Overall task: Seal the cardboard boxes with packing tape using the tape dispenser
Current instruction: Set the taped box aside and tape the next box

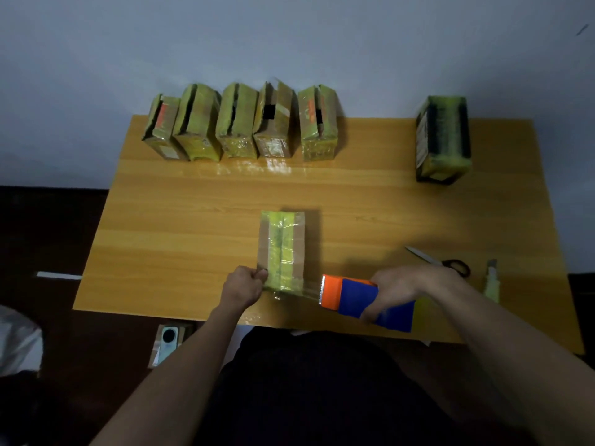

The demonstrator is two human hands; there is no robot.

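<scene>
Head view shows the left hand (244, 286) with its fingers curled, pinching the near left corner of the cardboard box (282, 251) that lies in the near middle of the wooden table (180, 226); a band of yellowish packing tape runs down the box's top seam. The right hand (397, 292) is wrapped tight round the blue body of the tape dispenser (355, 299), just right of the box, its orange cutter end pointing left at the box's near end, and a clear strip of tape (310, 289) stretches from the cutter to that end. Along the far edge stands a row of five boxes (240, 123) with their top slits open; the leftmost carries an orange label whose writing is too blurred to read. A darker box (442, 140) stands apart at the far right, with a white label on its left side, also unreadable. Scissors (442, 262) and a utility knife (492, 280) lie near the right edge. A phone (167, 344) lies on the floor below the table's near edge
</scene>
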